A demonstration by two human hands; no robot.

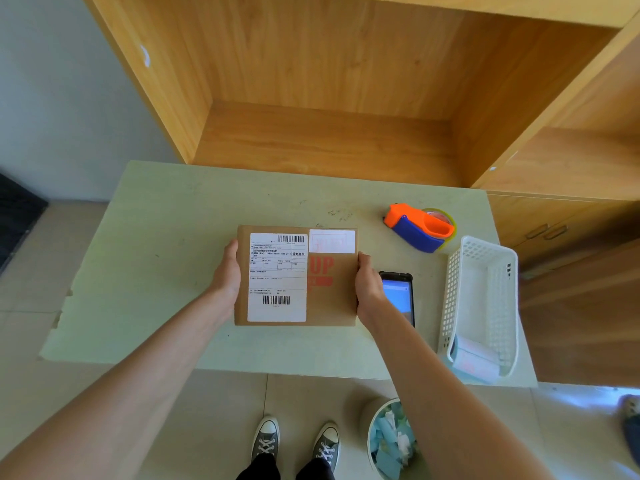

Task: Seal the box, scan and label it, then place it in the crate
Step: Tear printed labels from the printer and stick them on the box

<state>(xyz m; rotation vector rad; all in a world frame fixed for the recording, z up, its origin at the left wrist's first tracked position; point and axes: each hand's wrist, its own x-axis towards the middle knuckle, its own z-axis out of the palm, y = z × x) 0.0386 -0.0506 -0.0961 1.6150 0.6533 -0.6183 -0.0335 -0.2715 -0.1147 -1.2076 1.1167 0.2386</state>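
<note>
Cardboard box (pixel 325 299) flat on surface (pixel 166 258), labelled side up, gripped between 2 hands: left hand (pixel 227 275) curled on its left edge, right hand (pixel 369 289) on its right edge, beside scanner (pixel 401 296).

A pale green table (pixel 166 244) is seen across the middle of the frame. Behind it, in the upper half, an open wooden shelf unit (pixel 329 98) is set, with wooden drawers (pixel 554 230) at the right edge. On the tiled floor (pixel 52 271) at the bottom, a round bin (pixel 388 441) filled with paper scraps is placed beside two grey sneakers (pixel 294 441).
</note>
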